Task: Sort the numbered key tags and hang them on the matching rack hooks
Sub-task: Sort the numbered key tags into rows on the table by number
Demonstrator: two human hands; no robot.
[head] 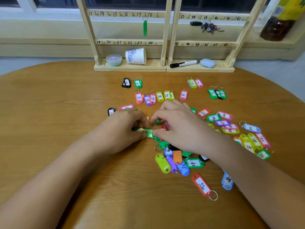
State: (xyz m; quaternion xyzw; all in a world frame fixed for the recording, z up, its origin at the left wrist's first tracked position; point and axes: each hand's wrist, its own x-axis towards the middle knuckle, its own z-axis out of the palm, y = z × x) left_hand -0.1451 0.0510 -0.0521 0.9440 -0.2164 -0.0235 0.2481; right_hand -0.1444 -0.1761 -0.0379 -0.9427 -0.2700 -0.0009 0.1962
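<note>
Both hands meet at the table's middle over a green key tag (147,131). My left hand (125,129) pinches its left end and my right hand (179,126) pinches its right end. Sorted tags lie in rows beyond: black tag 1 (127,82), green tag 2 (138,83), pink tag 12 (139,97), yellow tag 14 (159,96), pink tag 16 (183,95). An unsorted pile of tags (178,161) spreads under and right of my right arm. The wooden rack (130,42) stands at the back, one green tag (145,28) hanging near hook 17.
On the rack base sit a small lidded tub (113,60), a tipped paper cup (136,56), a black marker (184,63) and a blue eraser (208,63). A bunch of keys (208,27) hangs near hook 39. A dark bottle (279,22) stands at the far right.
</note>
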